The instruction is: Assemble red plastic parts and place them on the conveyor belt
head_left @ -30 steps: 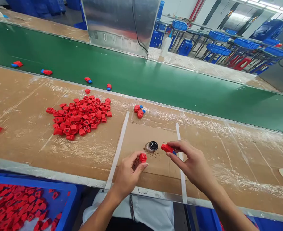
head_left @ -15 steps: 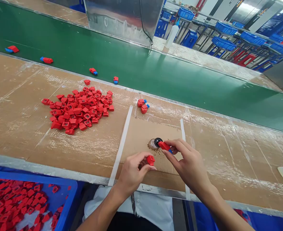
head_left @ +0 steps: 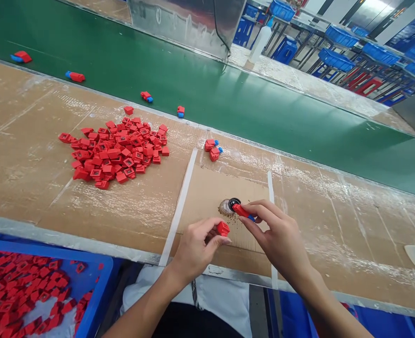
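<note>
My left hand (head_left: 202, 239) pinches a small red plastic block (head_left: 223, 228) between thumb and fingers, above the cardboard pad. In my right hand (head_left: 274, 227) is a red and blue plastic piece (head_left: 241, 211), its red end pointing left. That red end meets or overlaps a small round black dish (head_left: 234, 203), which sits beside a whitish round spot (head_left: 224, 206) on the cardboard; whether they touch I cannot tell. Two red and blue pieces (head_left: 214, 153) lie just beyond the pad. Further left is a heap of red blocks (head_left: 119, 150).
A green conveyor belt (head_left: 263, 122) runs across behind the cardboard-covered bench, with several red and blue pieces (head_left: 146, 96) on it. At lower left stands a blue tray (head_left: 101, 281) of red blocks. A white bottle (head_left: 261, 43) stands beyond the belt.
The camera view has shifted slightly. The block in my left hand has turned, so its hollow opening no longer faces me. My right hand keeps its piece at the black dish.
</note>
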Tool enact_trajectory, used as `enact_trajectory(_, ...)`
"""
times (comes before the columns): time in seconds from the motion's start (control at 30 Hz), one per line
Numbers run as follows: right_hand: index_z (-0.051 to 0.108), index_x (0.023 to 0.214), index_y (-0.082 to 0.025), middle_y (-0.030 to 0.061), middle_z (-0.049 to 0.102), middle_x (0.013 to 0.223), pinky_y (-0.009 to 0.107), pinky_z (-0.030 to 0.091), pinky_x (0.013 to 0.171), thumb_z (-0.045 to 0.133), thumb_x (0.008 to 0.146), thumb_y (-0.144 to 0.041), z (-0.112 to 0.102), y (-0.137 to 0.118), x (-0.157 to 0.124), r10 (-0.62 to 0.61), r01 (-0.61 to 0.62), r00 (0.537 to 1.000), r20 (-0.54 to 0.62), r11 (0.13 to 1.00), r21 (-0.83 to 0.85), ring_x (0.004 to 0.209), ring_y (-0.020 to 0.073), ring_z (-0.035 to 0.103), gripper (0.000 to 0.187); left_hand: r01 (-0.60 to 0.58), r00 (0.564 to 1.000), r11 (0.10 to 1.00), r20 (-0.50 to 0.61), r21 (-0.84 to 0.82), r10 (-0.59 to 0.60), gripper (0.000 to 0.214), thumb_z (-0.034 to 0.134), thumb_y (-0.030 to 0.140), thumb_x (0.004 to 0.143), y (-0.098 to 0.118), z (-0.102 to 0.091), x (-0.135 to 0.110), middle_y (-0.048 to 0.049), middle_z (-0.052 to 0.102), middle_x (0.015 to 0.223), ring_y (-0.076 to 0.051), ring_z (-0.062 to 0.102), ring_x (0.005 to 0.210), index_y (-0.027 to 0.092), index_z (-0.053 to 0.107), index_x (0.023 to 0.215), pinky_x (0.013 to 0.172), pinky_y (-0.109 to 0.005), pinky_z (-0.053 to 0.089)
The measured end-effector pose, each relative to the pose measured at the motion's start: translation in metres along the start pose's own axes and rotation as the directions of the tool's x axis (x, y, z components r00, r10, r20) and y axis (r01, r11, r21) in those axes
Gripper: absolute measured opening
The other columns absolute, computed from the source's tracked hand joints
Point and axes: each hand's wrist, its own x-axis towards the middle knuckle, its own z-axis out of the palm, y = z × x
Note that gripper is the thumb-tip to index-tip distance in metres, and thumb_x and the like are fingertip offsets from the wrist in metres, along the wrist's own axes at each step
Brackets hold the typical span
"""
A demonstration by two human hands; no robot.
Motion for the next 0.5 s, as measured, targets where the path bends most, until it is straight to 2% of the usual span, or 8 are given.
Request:
enact_trajectory(0.33,0.065,0.1,-0.023,0.0052,0.067,0.095,0.032,0.052,0.071,0.054,0.098,-0.028,0.0015,0.0021,-0.0007,-0.036,0.036,0.999,0.011,0.999,-0.024,0.085,0.0199,0.066,0.012,-0.023,1.0,0.996,0.001,0.09,0.023,0.01,0.059,0.026,0.093,-0.0026,0.0007,-0.0009,-0.0024,0.066,0.085,-0.016,0.062,0.076,0.018,0.063,0.097,0.072,-0.024,0.048)
enact_trajectory(0.5,0.064,0.101,-0.023,0.0052,0.068,0.096,0.031,0.052,0.069,0.055,0.098,-0.028,-0.0036,-0.0006,0.0004,-0.028,0.028,1.0,-0.001,0.999,-0.018,0.08,0.0191,0.065,0.011,-0.033,0.999,0.994,0.016,0.105,0.031,0.008,0.058,0.025,0.093,-0.0018,0.0004,-0.0021,-0.0012,0.063,0.08,-0.015,0.06,0.072,0.018,0.062,0.096,0.067,-0.023,0.046)
